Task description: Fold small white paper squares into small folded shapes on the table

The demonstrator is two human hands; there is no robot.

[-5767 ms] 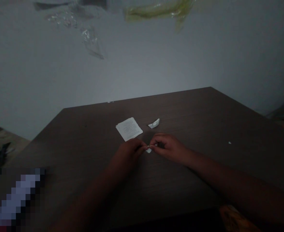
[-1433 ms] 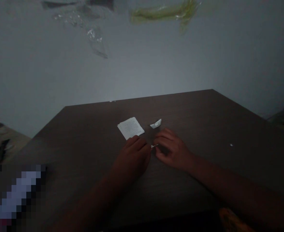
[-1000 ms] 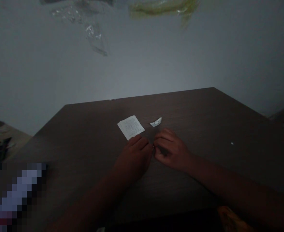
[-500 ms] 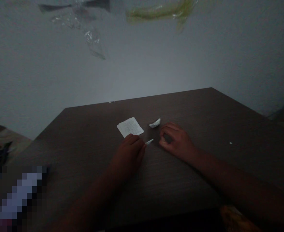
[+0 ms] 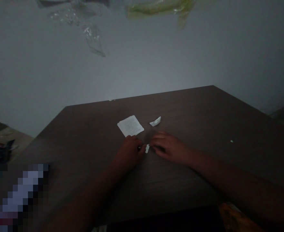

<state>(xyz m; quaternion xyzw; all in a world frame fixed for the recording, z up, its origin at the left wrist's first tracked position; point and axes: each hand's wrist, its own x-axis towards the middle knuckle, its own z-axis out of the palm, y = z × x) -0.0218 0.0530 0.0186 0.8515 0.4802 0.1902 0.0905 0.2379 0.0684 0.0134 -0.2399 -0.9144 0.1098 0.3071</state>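
Note:
Between my two hands is a small folded piece of paper [image 5: 147, 148], pale and mostly hidden by fingers. My left hand [image 5: 131, 150] is closed on its left side, thumb and fingers pinching. From the right, my right hand [image 5: 167, 145] reaches the paper with bent fingertips; they look closed at its edge, though the dim light blurs the contact. Just beyond my left hand lies a stack of square printed paper sheets [image 5: 130, 126]. A small folded paper boat [image 5: 155, 121] rests on the table past my right fingertips.
The dark wood-grain table [image 5: 192, 109] meets a pale wall [image 5: 144, 61] at its far edge. A tiny white scrap [image 5: 231, 141] lies to the right. A pixelated object [image 5: 21, 193] occupies the lower left corner. Clear and yellow tape [image 5: 156, 10] clings to the wall.
My right hand has moved left, up to the small folded paper. The paper in my left hand has turned from pointing right to a more upright angle.

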